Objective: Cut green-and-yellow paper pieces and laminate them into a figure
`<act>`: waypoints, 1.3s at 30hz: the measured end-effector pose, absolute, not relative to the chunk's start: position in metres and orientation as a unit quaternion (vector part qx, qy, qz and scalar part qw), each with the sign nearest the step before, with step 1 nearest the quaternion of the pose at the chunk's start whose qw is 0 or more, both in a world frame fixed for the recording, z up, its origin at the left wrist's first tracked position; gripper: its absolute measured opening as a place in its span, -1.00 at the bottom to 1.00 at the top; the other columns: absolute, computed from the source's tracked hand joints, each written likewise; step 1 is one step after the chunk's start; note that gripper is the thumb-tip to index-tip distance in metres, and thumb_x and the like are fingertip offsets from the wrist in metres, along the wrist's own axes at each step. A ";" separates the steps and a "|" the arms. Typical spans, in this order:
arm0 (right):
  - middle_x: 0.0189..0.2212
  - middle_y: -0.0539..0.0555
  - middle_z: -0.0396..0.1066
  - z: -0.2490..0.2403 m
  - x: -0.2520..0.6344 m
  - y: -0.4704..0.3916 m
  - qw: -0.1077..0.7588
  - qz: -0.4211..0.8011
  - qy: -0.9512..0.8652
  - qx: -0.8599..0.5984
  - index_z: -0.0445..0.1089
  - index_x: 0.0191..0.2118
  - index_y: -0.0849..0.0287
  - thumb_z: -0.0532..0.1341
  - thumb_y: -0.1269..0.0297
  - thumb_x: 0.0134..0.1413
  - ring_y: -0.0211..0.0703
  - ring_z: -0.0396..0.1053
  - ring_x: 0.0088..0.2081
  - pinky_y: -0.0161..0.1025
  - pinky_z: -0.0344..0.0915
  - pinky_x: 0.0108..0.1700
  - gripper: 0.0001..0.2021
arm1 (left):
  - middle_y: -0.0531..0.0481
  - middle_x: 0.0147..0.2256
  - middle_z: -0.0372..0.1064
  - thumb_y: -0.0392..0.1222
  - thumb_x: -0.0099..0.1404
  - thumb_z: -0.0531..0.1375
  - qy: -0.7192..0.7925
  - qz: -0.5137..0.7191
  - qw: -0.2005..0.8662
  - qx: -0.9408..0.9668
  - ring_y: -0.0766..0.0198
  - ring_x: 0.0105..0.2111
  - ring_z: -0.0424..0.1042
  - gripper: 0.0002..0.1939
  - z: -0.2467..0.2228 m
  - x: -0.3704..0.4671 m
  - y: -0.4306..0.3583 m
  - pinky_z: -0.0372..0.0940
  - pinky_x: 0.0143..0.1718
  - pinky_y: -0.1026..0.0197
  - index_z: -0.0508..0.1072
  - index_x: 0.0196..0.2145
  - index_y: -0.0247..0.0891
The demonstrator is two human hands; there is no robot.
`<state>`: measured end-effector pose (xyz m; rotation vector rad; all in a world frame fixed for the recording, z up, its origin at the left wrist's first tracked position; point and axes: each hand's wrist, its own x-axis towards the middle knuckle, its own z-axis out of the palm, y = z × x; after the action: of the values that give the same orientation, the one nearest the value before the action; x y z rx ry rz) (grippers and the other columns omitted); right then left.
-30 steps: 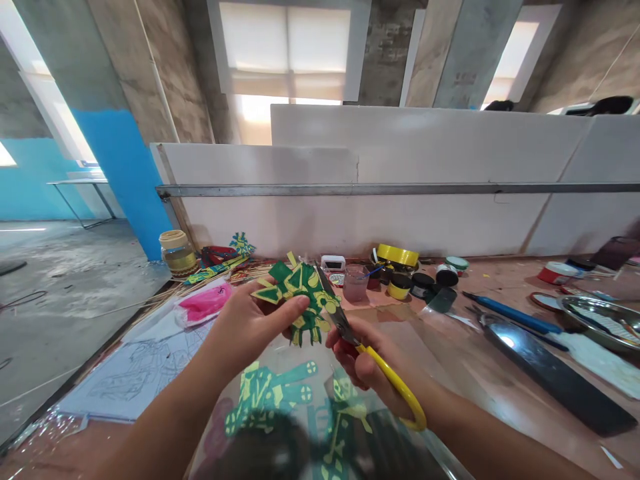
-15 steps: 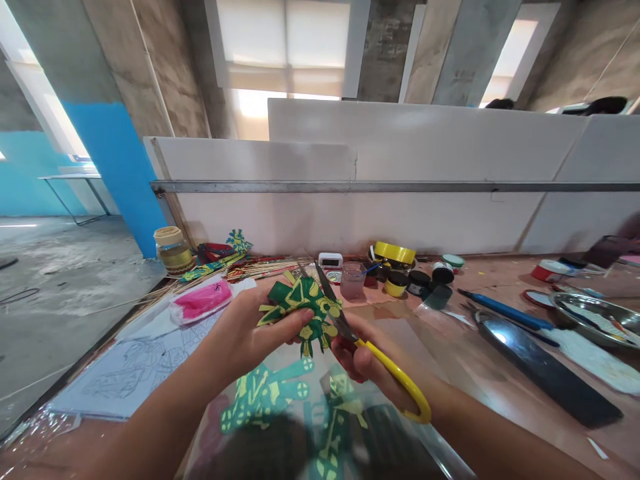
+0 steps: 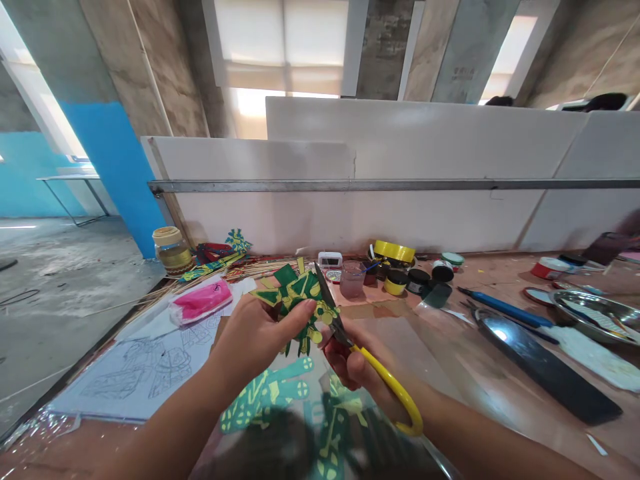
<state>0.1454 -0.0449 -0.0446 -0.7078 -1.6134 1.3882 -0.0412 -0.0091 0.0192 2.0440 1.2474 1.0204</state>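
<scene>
My left hand (image 3: 273,323) pinches a green and yellow cut-out (image 3: 300,293) of irregular, many-pointed shape, thumb on top. In my right hand (image 3: 360,363) is a pair of scissors (image 3: 390,377) with yellow handles, my fingers wrapped round the grip. The dark blades lie along the cut-out's right edge, pointing up and away. Whether they bite into it I cannot tell. Below my hands, more green and yellow pieces (image 3: 265,393) show pale, seemingly under a clear sheet.
On the left lie a sheet of line drawings (image 3: 135,373) and a pink packet (image 3: 203,301). A lidded jar (image 3: 173,252), a cup of cloudy liquid (image 3: 353,280) and paint pots (image 3: 396,283) stand along the back. A black tool (image 3: 545,367) and a metal bowl (image 3: 600,320) lie right.
The cut-out has been turned and shifted slightly left in my left hand. My right hand and the scissors have moved a little left and down.
</scene>
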 end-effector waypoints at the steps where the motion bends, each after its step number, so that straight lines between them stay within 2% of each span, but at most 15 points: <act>1: -0.41 -0.05 0.04 -0.045 0.144 -0.045 0.437 0.558 -0.643 -0.291 0.22 -0.12 0.14 0.10 -0.41 -0.04 -0.33 -0.04 -0.49 -0.35 -0.05 -0.51 -0.34 | 0.09 -0.54 0.39 0.04 0.27 0.14 0.461 0.386 0.257 0.756 0.32 -0.54 0.32 -0.68 0.019 -0.039 -0.010 0.22 -0.54 0.30 0.39 -0.48 -0.25; 4: -0.42 -0.05 0.05 -0.046 0.142 -0.045 0.447 0.563 -0.629 -0.297 0.22 -0.12 0.14 0.11 -0.42 -0.07 -0.33 -0.02 -0.50 -0.36 -0.05 -0.53 -0.32 | 0.10 -0.49 0.44 0.00 0.29 0.13 0.453 0.404 0.220 0.763 0.30 -0.49 0.37 -0.72 0.018 -0.035 -0.012 0.24 -0.47 0.30 0.42 -0.45 -0.23; 9: -0.48 -0.09 0.03 -0.050 0.140 -0.045 0.476 0.563 -0.613 -0.283 0.24 -0.17 0.15 0.15 -0.37 -0.03 -0.37 -0.11 -0.54 -0.37 -0.09 -0.55 -0.38 | 0.10 -0.47 0.49 -0.01 0.31 0.13 0.457 0.400 0.202 0.769 0.29 -0.48 0.40 -0.72 0.016 -0.034 -0.013 0.24 -0.47 0.28 0.47 -0.42 -0.22; 13: -0.46 -0.08 0.05 -0.050 0.139 -0.045 0.468 0.574 -0.606 -0.290 0.23 -0.13 0.15 0.17 -0.38 -0.06 -0.36 -0.06 -0.53 -0.37 -0.07 -0.55 -0.35 | 0.09 -0.47 0.51 0.02 0.32 0.13 0.463 0.411 0.197 0.761 0.26 -0.47 0.42 -0.69 0.010 -0.034 -0.013 0.28 -0.43 0.26 0.48 -0.43 -0.22; 19: -0.48 -0.09 0.06 -0.052 0.137 -0.045 0.492 0.571 -0.589 -0.293 0.23 -0.23 0.11 0.21 -0.39 -0.13 -0.37 -0.10 -0.56 -0.35 -0.09 -0.57 -0.38 | 0.08 -0.36 0.57 0.05 0.32 0.12 0.466 0.428 0.223 0.741 0.20 -0.35 0.49 -0.69 0.005 -0.029 -0.016 0.35 -0.29 0.20 0.54 -0.36 -0.19; 27: -0.43 -0.08 0.08 -0.056 0.136 -0.045 0.505 0.559 -0.584 -0.303 0.26 -0.21 0.12 0.22 -0.37 -0.12 -0.40 -0.09 -0.57 -0.36 -0.07 -0.60 -0.38 | 0.12 -0.35 0.56 0.01 0.32 0.13 0.463 0.433 0.257 0.729 0.25 -0.32 0.49 -0.74 0.009 -0.026 -0.019 0.36 -0.23 0.21 0.54 -0.36 -0.15; 35: -0.47 -0.07 0.08 -0.055 0.135 -0.045 0.503 0.554 -0.579 -0.324 0.25 -0.30 0.11 0.22 -0.41 -0.19 -0.38 -0.10 -0.58 -0.35 -0.11 -0.62 -0.37 | 0.05 -0.34 0.56 0.15 0.29 0.11 0.531 0.373 0.285 0.706 0.13 -0.28 0.48 -0.62 0.012 -0.027 -0.022 0.36 -0.19 0.10 0.55 -0.38 -0.17; 39: -0.50 -0.09 0.07 -0.056 0.133 -0.045 0.514 0.545 -0.572 -0.334 0.28 -0.26 0.13 0.24 -0.41 -0.22 -0.39 -0.11 -0.59 -0.37 -0.13 -0.63 -0.34 | 0.01 -0.32 0.55 0.15 0.31 0.08 0.516 0.372 0.307 0.708 0.11 -0.25 0.47 -0.60 0.013 -0.027 -0.024 0.36 -0.15 0.06 0.54 -0.36 -0.20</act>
<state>0.1330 -0.0450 -0.0564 -0.8032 -1.3750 1.3110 -0.0269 -0.0237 0.0128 1.8721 1.3653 0.9837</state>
